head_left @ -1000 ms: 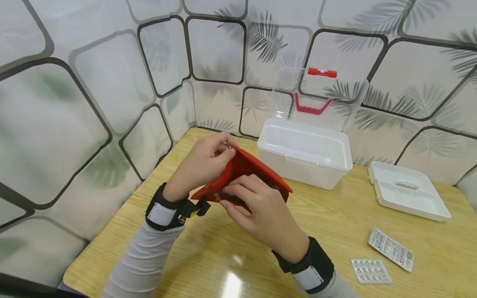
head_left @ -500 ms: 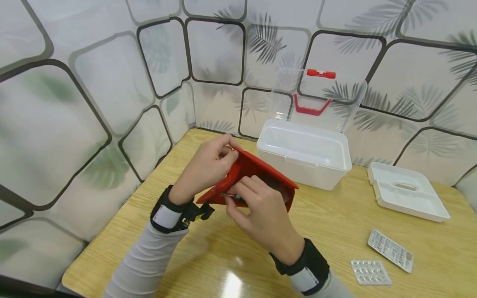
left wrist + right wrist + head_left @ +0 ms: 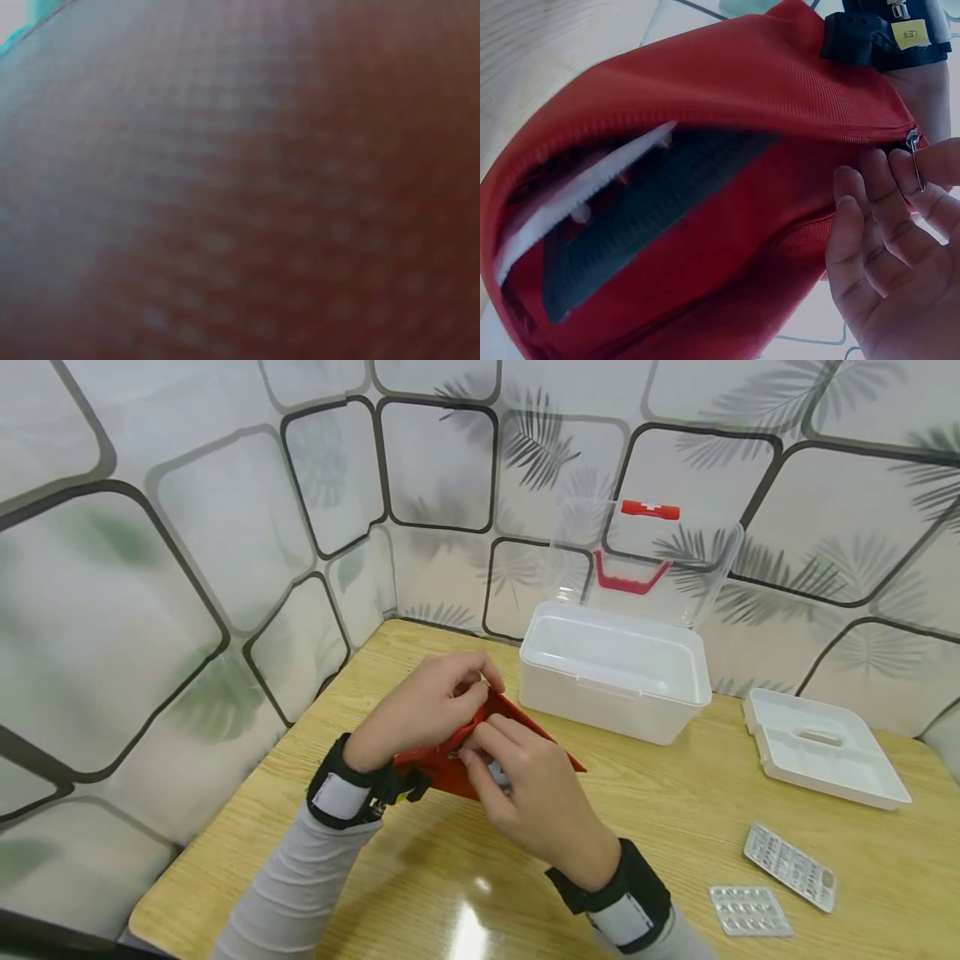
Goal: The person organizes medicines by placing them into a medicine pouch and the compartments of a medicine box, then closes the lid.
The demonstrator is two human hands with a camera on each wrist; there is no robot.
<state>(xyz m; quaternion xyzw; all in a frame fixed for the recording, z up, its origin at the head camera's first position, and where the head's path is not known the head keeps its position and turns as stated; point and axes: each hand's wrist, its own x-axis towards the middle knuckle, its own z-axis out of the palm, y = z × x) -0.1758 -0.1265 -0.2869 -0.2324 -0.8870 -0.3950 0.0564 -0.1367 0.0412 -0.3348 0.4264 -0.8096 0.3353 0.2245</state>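
A red zip pouch is held up over the table between both hands. My left hand grips its upper edge, fingers and thumb curled on the fabric. Thumb and finger of my right hand pinch the metal zipper pull at one end of the mouth, while the other fingers bend into the opening. In the right wrist view the pouch gapes wide, showing a thin pale-edged piece and a dark flat piece inside. Blurred reddish-brown woven fabric fills the left wrist view.
Behind the pouch stands a white box, its clear lid raised, with a red handle. A white tray insert lies at the right. Two blister packs lie near the front right. Patterned curtain surrounds the table.
My right fingers have closed on the zipper pull. My left hand has moved slightly right and down, and the pouch's upper edge has dropped, so its mouth looks narrower from above.
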